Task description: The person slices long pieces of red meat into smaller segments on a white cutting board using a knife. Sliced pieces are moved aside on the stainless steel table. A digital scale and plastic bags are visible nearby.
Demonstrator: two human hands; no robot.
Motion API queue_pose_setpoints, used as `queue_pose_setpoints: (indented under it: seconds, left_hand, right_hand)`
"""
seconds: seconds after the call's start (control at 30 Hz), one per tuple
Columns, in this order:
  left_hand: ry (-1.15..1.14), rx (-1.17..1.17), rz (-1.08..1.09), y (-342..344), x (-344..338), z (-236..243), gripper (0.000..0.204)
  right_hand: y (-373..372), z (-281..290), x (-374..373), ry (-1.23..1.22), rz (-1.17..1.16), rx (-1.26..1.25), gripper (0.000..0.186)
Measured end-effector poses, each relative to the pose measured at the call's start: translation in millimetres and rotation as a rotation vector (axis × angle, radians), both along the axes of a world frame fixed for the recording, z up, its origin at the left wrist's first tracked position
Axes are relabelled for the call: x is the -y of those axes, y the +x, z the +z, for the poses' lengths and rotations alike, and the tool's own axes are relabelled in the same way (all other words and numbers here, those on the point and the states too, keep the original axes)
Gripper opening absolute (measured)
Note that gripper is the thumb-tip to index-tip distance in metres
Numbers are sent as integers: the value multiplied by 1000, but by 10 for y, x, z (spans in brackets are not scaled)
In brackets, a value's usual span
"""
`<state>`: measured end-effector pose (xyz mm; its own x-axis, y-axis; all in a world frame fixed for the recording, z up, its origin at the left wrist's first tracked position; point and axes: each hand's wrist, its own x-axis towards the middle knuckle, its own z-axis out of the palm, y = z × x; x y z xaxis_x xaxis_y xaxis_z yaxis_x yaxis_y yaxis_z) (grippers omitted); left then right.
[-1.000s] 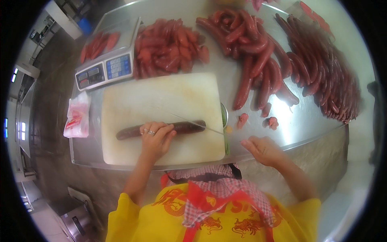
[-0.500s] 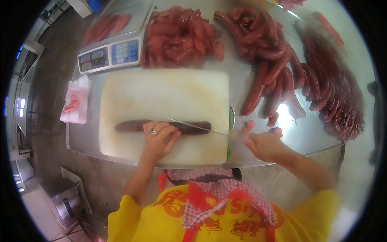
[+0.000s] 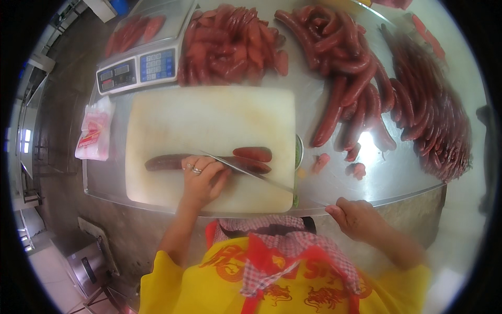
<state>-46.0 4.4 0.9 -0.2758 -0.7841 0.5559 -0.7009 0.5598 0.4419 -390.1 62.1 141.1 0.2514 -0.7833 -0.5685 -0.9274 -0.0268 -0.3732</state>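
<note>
A dark red sausage (image 3: 162,162) lies lengthwise on the white cutting board (image 3: 209,115). My left hand (image 3: 201,178), with rings on it, is closed over the sausage's middle. At my fingertips the blade of a long knife (image 3: 261,179) slants across the sausage, its tip pointing up and left. My right hand (image 3: 358,219) grips the knife's handle beyond the board's lower right corner, past the table edge. A cut sausage piece (image 3: 252,154) rests just above the sausage's right end, beside the blade.
Behind the board sits a pile of cut sausage pieces (image 3: 230,49), next to a digital scale (image 3: 125,76) bearing more. Whole sausages (image 3: 334,57) heap at right, with another bundle (image 3: 429,115) farther right. Plastic bags (image 3: 95,128) lie left; small scraps (image 3: 358,170) are on the metal table (image 3: 334,183).
The knife has come down through the sausage and toward me, my right hand moving down and right. A piece now lies separate at the sausage's right end. My left hand stays on the sausage.
</note>
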Motion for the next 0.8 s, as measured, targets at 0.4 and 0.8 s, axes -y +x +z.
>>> queue_pose_setpoints:
  seconds: [0.4,0.8]
  left_hand:
    - [-34,-63,-27,27,10,-23,24]
    - [23,-48,-43,47,-33,-10,24]
  right_hand:
    - [753,-878,399,-163,3,217,59]
    - [978,-952,306,-97,-17,106,55]
